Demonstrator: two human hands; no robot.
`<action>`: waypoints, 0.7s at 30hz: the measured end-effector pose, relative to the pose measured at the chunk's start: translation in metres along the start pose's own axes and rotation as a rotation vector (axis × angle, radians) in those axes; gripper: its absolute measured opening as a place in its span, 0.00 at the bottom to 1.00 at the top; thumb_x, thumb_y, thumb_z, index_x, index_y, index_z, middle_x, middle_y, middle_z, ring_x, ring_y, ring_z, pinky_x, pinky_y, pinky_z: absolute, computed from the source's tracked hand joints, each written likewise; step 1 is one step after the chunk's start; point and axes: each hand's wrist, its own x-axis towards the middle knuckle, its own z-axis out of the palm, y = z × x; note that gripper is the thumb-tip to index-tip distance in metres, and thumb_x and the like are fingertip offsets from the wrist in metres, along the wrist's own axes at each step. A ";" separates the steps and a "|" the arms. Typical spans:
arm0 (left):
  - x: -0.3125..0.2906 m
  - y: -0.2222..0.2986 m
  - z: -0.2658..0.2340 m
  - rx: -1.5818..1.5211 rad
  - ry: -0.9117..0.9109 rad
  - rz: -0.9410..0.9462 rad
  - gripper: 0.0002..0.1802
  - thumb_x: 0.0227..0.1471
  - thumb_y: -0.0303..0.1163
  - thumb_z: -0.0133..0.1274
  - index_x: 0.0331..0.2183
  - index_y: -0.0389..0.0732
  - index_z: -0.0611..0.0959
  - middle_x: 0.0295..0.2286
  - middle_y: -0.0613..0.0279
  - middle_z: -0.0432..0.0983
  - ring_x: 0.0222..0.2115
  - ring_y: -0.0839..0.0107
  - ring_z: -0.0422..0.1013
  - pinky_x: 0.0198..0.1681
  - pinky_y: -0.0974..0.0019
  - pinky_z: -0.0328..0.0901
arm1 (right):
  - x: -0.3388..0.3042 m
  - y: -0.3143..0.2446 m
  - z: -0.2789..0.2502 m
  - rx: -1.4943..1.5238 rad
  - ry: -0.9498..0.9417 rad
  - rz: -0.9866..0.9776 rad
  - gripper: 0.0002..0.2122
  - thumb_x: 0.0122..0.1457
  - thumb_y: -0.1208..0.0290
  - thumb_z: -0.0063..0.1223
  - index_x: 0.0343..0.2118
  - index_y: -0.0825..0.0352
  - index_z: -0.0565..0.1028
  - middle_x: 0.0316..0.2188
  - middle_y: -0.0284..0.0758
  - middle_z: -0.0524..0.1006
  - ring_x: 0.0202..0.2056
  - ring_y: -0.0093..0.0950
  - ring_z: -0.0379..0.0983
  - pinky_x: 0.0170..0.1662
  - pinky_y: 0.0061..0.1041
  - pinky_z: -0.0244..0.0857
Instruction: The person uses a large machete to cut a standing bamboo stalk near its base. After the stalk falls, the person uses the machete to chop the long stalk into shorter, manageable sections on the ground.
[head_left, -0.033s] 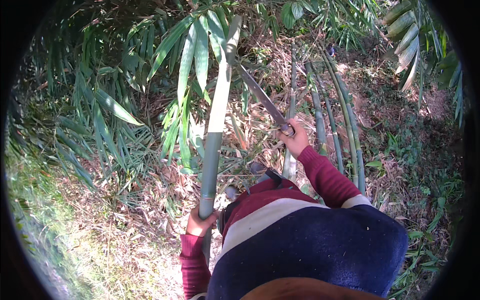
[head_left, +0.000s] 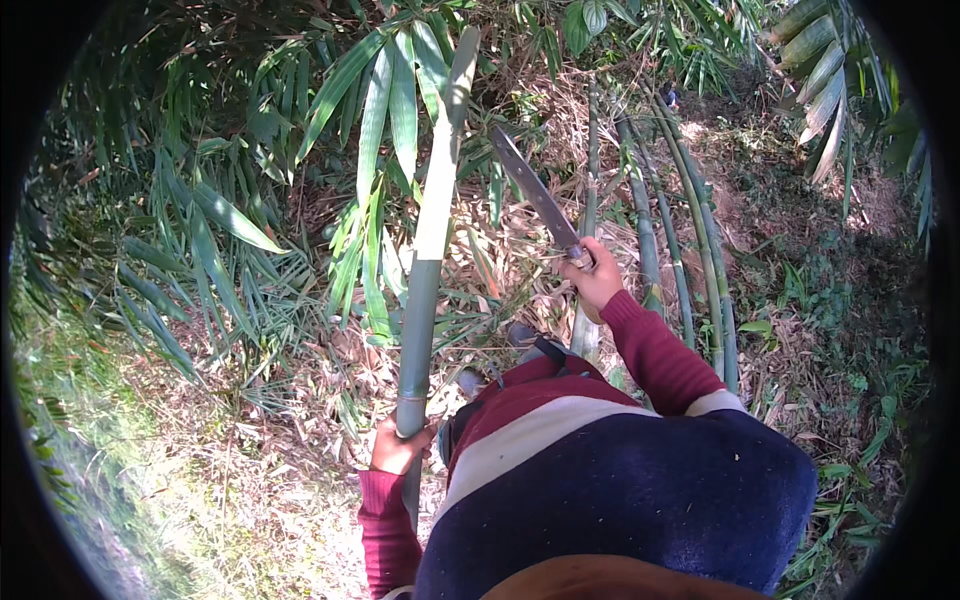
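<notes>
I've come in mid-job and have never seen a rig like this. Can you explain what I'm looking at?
There is no machine here, just a person's two bare hands. The view comes from a wide fisheye camera worn on the person's head, looking down, so picture left is their left. The big dark blue shape below is their clothing.

The left hand grips a green bamboo pole, which has a pale stretch higher up. The right hand holds a long knife by its handle; in this view, the blade appears to the right of the pole.

Dry leaves cover much of the ground. More bamboo stems show at right, and green leaves hang at upper left.
</notes>
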 end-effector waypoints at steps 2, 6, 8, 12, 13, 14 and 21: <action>-0.006 -0.009 -0.006 0.094 0.141 0.095 0.08 0.51 0.23 0.61 0.34 0.34 0.79 0.23 0.62 0.78 0.20 0.76 0.74 0.22 0.70 0.70 | 0.007 -0.009 -0.007 0.295 -0.082 0.257 0.13 0.54 0.74 0.64 0.40 0.70 0.74 0.22 0.30 0.74 0.21 0.20 0.70 0.24 0.24 0.63; -0.016 0.010 0.001 0.062 0.299 -0.043 0.13 0.43 0.22 0.64 0.34 0.36 0.81 0.22 0.68 0.77 0.20 0.79 0.72 0.25 0.72 0.68 | 0.037 0.003 -0.018 0.730 -0.036 0.479 0.11 0.58 0.74 0.60 0.42 0.70 0.73 0.22 0.34 0.75 0.20 0.24 0.73 0.21 0.26 0.68; -0.015 0.022 0.009 0.264 0.426 -0.095 0.11 0.38 0.25 0.61 0.29 0.34 0.82 0.21 0.65 0.77 0.21 0.78 0.72 0.27 0.69 0.68 | 0.055 0.013 -0.022 0.833 -0.028 0.540 0.12 0.59 0.72 0.60 0.43 0.68 0.73 0.22 0.33 0.75 0.20 0.24 0.73 0.21 0.26 0.69; -0.009 0.010 0.029 0.437 0.570 0.007 0.14 0.36 0.27 0.62 0.31 0.33 0.83 0.24 0.60 0.80 0.24 0.74 0.75 0.32 0.67 0.70 | 0.088 -0.038 -0.026 0.839 -0.130 0.401 0.12 0.61 0.63 0.60 0.41 0.66 0.74 0.25 0.32 0.77 0.22 0.23 0.74 0.27 0.23 0.69; -0.010 -0.004 0.024 0.463 0.573 0.029 0.14 0.36 0.27 0.62 0.31 0.33 0.83 0.23 0.60 0.80 0.24 0.73 0.75 0.33 0.66 0.70 | 0.107 -0.034 -0.021 0.742 -0.159 0.289 0.14 0.61 0.63 0.61 0.44 0.65 0.77 0.32 0.27 0.79 0.30 0.19 0.74 0.35 0.20 0.68; -0.004 -0.005 0.033 0.482 0.570 0.047 0.14 0.36 0.28 0.62 0.31 0.33 0.84 0.23 0.59 0.81 0.24 0.73 0.75 0.33 0.65 0.71 | 0.123 -0.052 -0.024 0.523 -0.186 0.216 0.13 0.60 0.65 0.62 0.45 0.64 0.79 0.35 0.22 0.78 0.37 0.15 0.71 0.41 0.19 0.64; 0.028 -0.027 0.048 0.683 0.647 -0.034 0.20 0.35 0.37 0.66 0.33 0.38 0.85 0.26 0.51 0.83 0.29 0.60 0.81 0.37 0.59 0.73 | 0.261 -0.096 -0.008 -0.326 -0.327 -0.058 0.24 0.50 0.59 0.68 0.42 0.73 0.73 0.27 0.38 0.79 0.22 0.25 0.76 0.27 0.28 0.71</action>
